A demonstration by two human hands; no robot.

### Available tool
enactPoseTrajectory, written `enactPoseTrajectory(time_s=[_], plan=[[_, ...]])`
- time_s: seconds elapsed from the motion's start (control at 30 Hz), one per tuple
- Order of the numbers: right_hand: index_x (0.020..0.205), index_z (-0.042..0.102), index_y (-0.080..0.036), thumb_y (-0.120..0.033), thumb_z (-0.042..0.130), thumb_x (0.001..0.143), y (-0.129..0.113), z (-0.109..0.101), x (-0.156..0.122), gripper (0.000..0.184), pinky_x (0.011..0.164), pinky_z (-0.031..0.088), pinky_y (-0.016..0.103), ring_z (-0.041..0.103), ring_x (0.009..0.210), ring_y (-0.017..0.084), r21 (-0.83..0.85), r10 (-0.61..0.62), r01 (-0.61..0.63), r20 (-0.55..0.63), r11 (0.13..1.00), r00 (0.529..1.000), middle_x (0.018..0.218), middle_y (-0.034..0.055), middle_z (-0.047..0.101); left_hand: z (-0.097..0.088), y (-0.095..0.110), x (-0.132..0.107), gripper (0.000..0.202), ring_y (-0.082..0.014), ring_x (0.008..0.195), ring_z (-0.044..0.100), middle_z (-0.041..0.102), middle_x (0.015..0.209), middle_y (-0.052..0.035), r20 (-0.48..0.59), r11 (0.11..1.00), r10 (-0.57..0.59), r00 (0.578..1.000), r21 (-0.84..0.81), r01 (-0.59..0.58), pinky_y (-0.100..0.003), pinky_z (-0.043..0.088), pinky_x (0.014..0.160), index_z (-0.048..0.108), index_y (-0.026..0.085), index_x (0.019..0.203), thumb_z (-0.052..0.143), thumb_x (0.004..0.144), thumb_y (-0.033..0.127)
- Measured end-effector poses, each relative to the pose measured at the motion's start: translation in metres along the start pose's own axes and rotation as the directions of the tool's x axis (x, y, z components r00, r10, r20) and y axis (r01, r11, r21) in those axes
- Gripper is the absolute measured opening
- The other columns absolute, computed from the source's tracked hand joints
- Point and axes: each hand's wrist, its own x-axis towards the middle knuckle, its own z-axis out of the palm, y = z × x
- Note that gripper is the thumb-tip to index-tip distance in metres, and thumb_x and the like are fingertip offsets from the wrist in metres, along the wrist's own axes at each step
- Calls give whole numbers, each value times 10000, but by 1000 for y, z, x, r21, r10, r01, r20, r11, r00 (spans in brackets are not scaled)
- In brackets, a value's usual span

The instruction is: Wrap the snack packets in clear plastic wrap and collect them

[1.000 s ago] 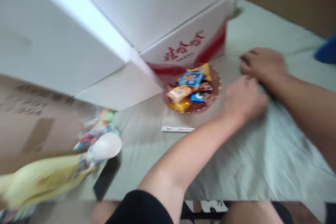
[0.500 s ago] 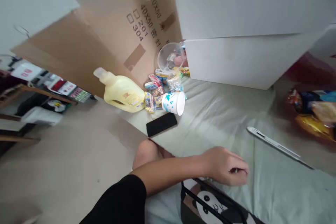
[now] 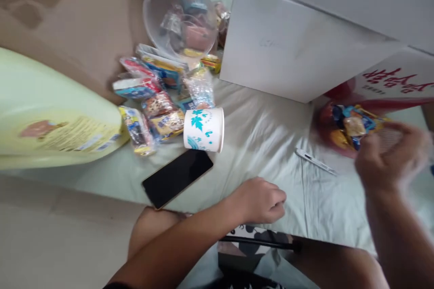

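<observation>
Ahead of the left fingers (image 3: pixel 278 199), a white cup (image 3: pixel 202 130) flashing teal leaves, then a black phone (image 3: pixel 176 178)! Against the right fingers (image 3: pixel 415 142), blurred wrappers (image 3: pixel 354 124), seemingly yellow, blue, tan!

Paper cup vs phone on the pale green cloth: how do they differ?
Look: the paper cup is white with a teal leaf print; the phone is black, its screen dark.
Shape: the paper cup is round-walled; the phone is a flat rectangle.
Pose: the paper cup lies tipped on its side; the phone lies flat.
Shared: neither is touched by the left hand or right hand.
</observation>
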Motion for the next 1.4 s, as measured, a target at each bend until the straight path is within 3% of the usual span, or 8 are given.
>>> enactPoseTrajectory(time_s=[0.07, 0.17, 0.3, 0.43, 0.67, 0.87, 1.13, 1.4], plan=[[1010, 710, -394, -448, 609, 877, -25, -4, -12, 175, 842, 533, 597, 705, 1009, 380, 161, -111, 84, 171, 983, 979, 1002, 161, 743, -3, -1, 1, 207, -151, 650, 617, 697, 710, -11, -2, 1000, 9, 1000, 19, -9, -305, 415, 619, 571, 184, 668, 532, 869, 219], [1090, 687, -299, -500, 582, 879, -89, 12, -35, 309, 918, 551, 536, 715, 1033, 326, 465, -377, 113, 526, 878, 762, 1094, 120, 756, -2, 1, 4, 185, -208, 781, 683, 756, 842, -48, -23, 999, 18, 1000, 49, -16, -341, 502, 732, 677, 183, 831, 527, 890, 273], [1178, 656, -232, -528, 638, 866, -170, 46, -53, 431, 1014, 485, 456, 643, 1181, 295, 668, -579, 101, 547, 737, 605, 1244, 98, 720, 6, -7, 3, 377, -301, 1049, 686, 765, 1131, -107, -235, 994, -106, 966, 14, 112, -410, 549, 900, 681, 177, 1143, 617, 792, 299], [972, 651, -238, -404, 466, 1007, -181, 54, -43, 250, 806, 451, 311, 673, 893, 196, 673, -564, 81, 540, 735, 625, 969, 19, 745, 5, -19, 0, 112, -244, 715, 677, 731, 731, -65, -301, 983, -169, 939, 15, 182, -366, 532, 676, 664, 191, 764, 568, 751, 247], [1105, 692, -285, -292, 385, 1029, -82, 25, -8, 316, 908, 374, 409, 630, 989, 249, 240, -376, 306, 342, 921, 861, 1006, 57, 751, -3, -5, 16, 224, -150, 568, 593, 646, 596, -19, -302, 995, -28, 953, 80, 55, -298, 443, 619, 592, 197, 644, 451, 816, 165], [1229, 669, -284, -316, 464, 968, -22, 23, 5, 334, 988, 410, 470, 570, 1191, 301, 186, -361, 314, 353, 931, 863, 1269, 91, 678, 3, -6, 25, 241, -138, 531, 543, 602, 561, -6, -301, 992, -28, 953, 110, 64, -290, 404, 592, 559, 201, 617, 439, 823, 168], [1386, 575, -193, -426, 472, 860, 58, 10, -17, 584, 894, 476, 581, 627, 1106, 417, -166, 14, 60, 413, 984, 911, 1241, 228, 629, 5, -5, 27, 219, -128, 541, 525, 591, 563, 8, -299, 994, -61, 952, 71, 86, -281, 398, 612, 542, 204, 621, 453, 819, 171], [1294, 631, -477, -548, 478, 842, 34, -21, -54, 482, 869, 453, 692, 629, 1103, 477, -78, -108, 118, 119, 990, 987, 1028, 200, 660, 4, 2, 23, 208, -150, 679, 622, 703, 718, -18, -181, 986, -158, 971, 24, 165, -284, 390, 625, 591, 191, 674, 497, 851, 245]])
